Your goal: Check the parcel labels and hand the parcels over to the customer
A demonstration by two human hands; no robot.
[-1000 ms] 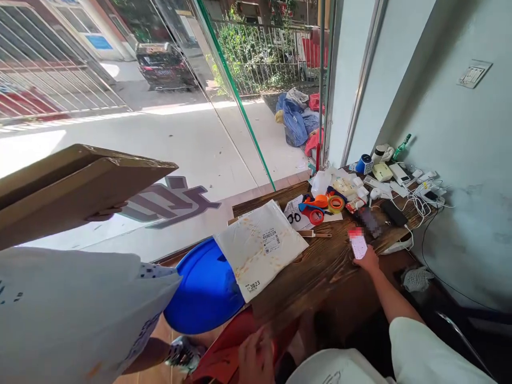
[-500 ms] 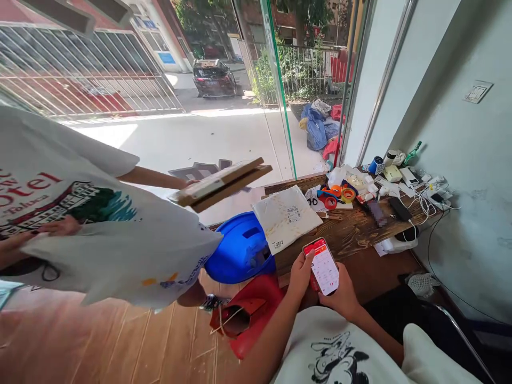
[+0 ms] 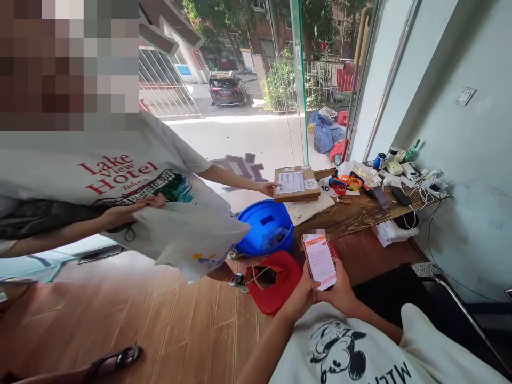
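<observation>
The table edge (image 3: 352, 220) lies beyond the phone (image 3: 321, 260) clasped by left hand (image 3: 305, 288) and right hand (image 3: 340, 287).

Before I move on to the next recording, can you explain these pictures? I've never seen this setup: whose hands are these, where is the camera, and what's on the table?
There is no machine here. One camera, worn on a person's head, looks forward and down. The wearer's left hand and right hand hold a phone with its screen lit.

Across from them, another person's hand holds a cardboard package over a white parcel on the wooden table; whether the two touch is unclear. Farther along the table are tape rolls, a black device and tangled white cables. A blue tub stands on the floor nearby.
</observation>
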